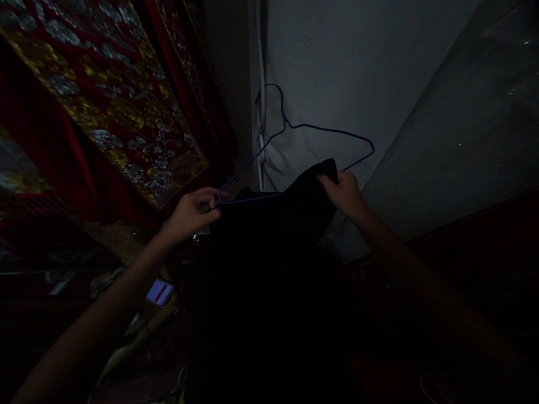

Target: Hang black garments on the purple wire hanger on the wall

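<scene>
A purple wire clothes hanger point(328, 128) hangs by its hook near the pale wall, tilted down toward the left. Black cloth, seemingly a garment point(273, 252), lies over its lower bar and drops down through the middle of the view; its kind is lost in the dark. My left hand point(194, 210) pinches the cloth's upper left edge beside the hanger's left corner. My right hand point(343, 191) grips the raised upper right corner of the cloth, just below the hanger's right arm.
Red curtains point(126, 101) with silver and gold flower patterns hang at the left. Behind the hanger stands a pale wall point(337, 67) with a white cable or pipe point(261, 73). A phone point(160, 292) with a lit screen lies below my left forearm among dim clutter.
</scene>
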`<state>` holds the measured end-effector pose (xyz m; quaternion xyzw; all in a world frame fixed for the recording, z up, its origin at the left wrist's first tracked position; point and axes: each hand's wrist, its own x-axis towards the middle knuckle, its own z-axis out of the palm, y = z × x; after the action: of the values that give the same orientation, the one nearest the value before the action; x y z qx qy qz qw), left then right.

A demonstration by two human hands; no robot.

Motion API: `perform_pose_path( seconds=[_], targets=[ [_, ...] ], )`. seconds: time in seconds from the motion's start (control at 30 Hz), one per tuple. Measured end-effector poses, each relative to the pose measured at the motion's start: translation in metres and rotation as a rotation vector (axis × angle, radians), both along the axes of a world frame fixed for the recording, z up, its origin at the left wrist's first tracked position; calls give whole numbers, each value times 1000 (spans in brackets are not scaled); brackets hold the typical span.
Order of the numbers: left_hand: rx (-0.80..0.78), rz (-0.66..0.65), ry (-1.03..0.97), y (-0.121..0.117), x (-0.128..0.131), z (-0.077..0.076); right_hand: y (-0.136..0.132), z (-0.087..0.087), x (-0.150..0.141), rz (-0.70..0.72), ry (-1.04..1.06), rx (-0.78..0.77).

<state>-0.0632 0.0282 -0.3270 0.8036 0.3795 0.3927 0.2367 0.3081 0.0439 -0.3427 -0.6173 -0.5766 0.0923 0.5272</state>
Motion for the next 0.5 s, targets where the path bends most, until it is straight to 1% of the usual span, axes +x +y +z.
perform_pose_path(
  seconds=[0.1,0.13,0.17,0.2,0.27,0.4,0.43,0.47,0.5],
  targets=[
    [-456,-224,-207,-14,-6,-18,2,0,-6,24,-20,-18],
    [-565,-291,-246,-19,-7,-23,3,0,-10,24,-26,-38],
    [-632,-348,-260,-23,-7,-28,4,-1,-13,25,-29,-63],
    [-664,-394,-249,-26,-6,-33,5,-2,-15,28,-26,-85],
    [-672,-464,-196,-32,1,-41,6,-5,-19,43,-16,-102],
    [-730,-601,-54,-38,19,-56,4,-8,-15,61,-40,-75],
    [-740,-612,-24,-38,22,-58,3,-8,-12,55,-58,-70],
    [-746,-590,-16,-36,23,-60,3,-6,-8,44,-79,-63],
    [-746,-537,-29,-32,22,-60,2,-4,-5,30,-104,-54]
  ],
)
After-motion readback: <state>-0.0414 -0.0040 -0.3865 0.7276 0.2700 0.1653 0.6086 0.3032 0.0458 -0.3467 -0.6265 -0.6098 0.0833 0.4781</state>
